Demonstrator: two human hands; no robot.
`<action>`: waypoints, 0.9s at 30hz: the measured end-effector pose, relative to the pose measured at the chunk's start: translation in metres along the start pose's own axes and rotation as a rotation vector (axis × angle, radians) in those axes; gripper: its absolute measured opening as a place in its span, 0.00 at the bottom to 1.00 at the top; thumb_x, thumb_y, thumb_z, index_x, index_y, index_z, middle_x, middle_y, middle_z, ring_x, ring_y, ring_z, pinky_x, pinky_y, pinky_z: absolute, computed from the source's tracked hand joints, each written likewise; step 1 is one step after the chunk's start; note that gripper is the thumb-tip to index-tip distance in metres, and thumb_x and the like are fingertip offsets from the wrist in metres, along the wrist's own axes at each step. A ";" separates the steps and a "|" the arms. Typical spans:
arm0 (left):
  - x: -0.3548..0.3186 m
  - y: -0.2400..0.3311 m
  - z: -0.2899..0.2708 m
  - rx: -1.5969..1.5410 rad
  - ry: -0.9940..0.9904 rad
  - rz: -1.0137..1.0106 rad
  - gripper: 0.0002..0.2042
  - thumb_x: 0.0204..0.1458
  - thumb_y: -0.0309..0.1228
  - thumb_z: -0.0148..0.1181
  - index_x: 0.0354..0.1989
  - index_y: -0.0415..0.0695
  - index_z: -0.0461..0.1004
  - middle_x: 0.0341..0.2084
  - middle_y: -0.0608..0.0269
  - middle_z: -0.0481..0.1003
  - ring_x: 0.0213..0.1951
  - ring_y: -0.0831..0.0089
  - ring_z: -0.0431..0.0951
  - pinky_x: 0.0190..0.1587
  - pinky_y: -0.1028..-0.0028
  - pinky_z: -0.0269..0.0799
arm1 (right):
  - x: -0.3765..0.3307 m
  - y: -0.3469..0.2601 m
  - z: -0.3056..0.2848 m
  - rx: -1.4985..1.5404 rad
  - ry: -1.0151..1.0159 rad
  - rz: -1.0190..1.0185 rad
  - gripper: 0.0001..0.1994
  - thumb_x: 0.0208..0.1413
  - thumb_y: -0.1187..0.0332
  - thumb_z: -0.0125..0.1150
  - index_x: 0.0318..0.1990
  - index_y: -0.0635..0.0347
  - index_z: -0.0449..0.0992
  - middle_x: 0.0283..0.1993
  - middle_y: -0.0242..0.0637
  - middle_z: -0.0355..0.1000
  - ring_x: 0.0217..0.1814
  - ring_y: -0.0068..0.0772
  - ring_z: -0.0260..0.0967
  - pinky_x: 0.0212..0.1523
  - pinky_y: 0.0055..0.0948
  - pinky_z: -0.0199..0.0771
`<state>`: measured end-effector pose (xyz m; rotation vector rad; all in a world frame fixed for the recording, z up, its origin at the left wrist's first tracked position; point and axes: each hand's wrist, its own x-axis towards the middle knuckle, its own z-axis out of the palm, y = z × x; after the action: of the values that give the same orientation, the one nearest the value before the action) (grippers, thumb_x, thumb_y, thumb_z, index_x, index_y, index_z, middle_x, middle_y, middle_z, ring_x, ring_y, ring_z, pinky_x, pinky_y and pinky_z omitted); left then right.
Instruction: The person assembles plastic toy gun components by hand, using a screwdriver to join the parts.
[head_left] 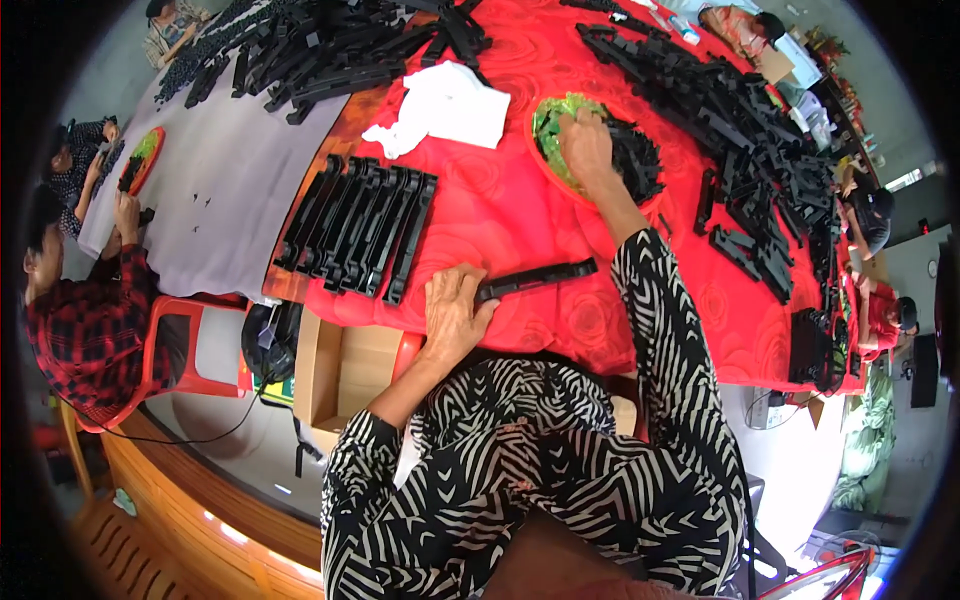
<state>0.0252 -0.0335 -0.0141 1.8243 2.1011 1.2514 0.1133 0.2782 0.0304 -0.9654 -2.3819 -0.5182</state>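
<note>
The person wears a loose top of thin fabric printed in black and white zebra-like stripes, wavy and uneven, covering the chest and both arms. The sleeves are long, ending just short of the wrists. Both hands, the left (455, 310) at about 9 o'clock of the right (585, 145), are bare: no gloves, rings or watch show.

A red patterned tablecloth (520, 215) covers the table. Near its left edge lies a neat row of long black plastic strips (358, 230). Crumpled white paper (445, 108) sits beyond it. Loose black plastic pieces (760, 150) are heaped far right. An open cardboard box (345, 370) rests below the table's near edge.
</note>
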 end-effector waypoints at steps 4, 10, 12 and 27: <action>0.017 0.004 0.003 0.021 -0.046 0.053 0.20 0.39 0.32 0.64 0.43 0.42 0.70 0.39 0.59 0.68 0.42 0.58 0.66 0.44 0.62 0.58 | 0.005 0.031 0.005 -0.046 0.055 -0.086 0.05 0.43 0.67 0.56 0.27 0.58 0.71 0.31 0.44 0.67 0.35 0.47 0.68 0.34 0.42 0.70; 0.015 -0.001 0.005 0.026 -0.043 0.061 0.17 0.36 0.30 0.67 0.37 0.43 0.75 0.37 0.61 0.68 0.41 0.61 0.66 0.42 0.64 0.59 | -0.014 0.031 -0.031 0.314 0.074 0.119 0.09 0.43 0.64 0.59 0.31 0.57 0.71 0.33 0.39 0.71 0.35 0.42 0.70 0.34 0.41 0.70; 0.012 -0.003 0.002 0.035 -0.056 0.052 0.17 0.36 0.30 0.67 0.37 0.44 0.75 0.37 0.61 0.69 0.41 0.61 0.66 0.42 0.64 0.59 | -0.029 0.018 -0.063 0.734 0.003 0.289 0.11 0.45 0.64 0.60 0.31 0.61 0.69 0.28 0.36 0.70 0.28 0.35 0.70 0.30 0.33 0.69; -0.004 -0.010 -0.025 -0.118 -0.218 -0.015 0.17 0.34 0.24 0.67 0.37 0.44 0.75 0.42 0.58 0.69 0.46 0.60 0.67 0.49 0.64 0.61 | -0.180 -0.043 -0.149 1.075 -0.107 0.123 0.08 0.44 0.80 0.62 0.34 0.63 0.73 0.30 0.36 0.68 0.31 0.34 0.65 0.30 0.29 0.66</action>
<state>0.0047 -0.0490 -0.0048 1.7998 1.8825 1.0921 0.2391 0.0774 0.0364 -0.6013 -2.1604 0.8187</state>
